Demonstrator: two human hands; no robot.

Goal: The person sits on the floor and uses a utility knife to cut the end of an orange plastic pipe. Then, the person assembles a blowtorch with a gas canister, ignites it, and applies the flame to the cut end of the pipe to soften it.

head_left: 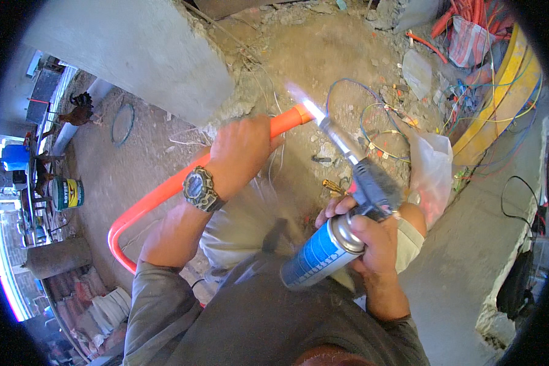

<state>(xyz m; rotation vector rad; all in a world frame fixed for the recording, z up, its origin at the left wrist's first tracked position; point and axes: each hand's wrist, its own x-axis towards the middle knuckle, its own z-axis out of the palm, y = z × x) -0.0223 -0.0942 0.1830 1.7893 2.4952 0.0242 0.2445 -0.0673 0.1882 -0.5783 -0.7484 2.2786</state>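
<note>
My left hand [243, 145], with a watch [200, 188] on its wrist, is wrapped round a bent orange plastic pipe [158, 204]. The pipe runs from a curve at the left up to its open end [300, 113] near the middle. In my right hand [375, 241] is a gas torch [375, 190] with a blue canister [320, 255], the canister tilted down to the left. A pale flame [312, 108] leaves the metal nozzle and plays against the pipe's end. My right palm is partly hidden behind the torch.
A concrete block [140, 58] stands at the upper left. On the dirt floor lie loose wires [363, 122] and rubble. A white plastic bag [432, 168] and yellow curved piece [500, 91] are at the right. A rooster [78, 113] and dark green bucket [67, 193] are far left.
</note>
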